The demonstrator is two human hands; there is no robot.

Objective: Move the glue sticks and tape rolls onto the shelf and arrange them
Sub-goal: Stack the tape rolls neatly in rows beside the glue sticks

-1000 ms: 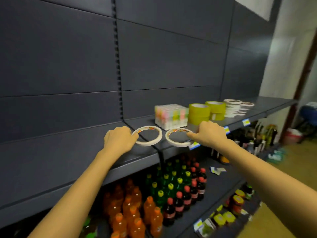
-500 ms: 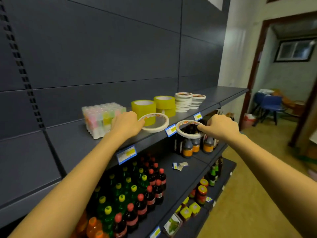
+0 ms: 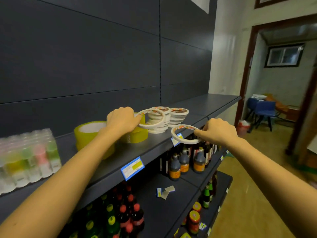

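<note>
Head view: a clear-wrapped pack of glue sticks [image 3: 27, 158] stands at the left of the shelf [image 3: 154, 143], beside yellow tape rolls [image 3: 91, 134] and two white roll stacks [image 3: 178, 115]. The left hand [image 3: 122, 120] pinches a thin white tape roll [image 3: 145, 125] over the nearer stack, while the right hand [image 3: 217, 130] pinches a second thin roll [image 3: 181, 140] just off the shelf's front edge. Bare shelf runs right toward a doorway [image 3: 274, 83].

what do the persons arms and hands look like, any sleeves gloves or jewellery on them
Both arms are bare as far as the head view shows: no sleeve covers the left forearm or the right forearm. The left hand and the right hand wear no gloves. No watch, bracelet or ring shows on the sides facing the camera, and no markings are visible.
</note>
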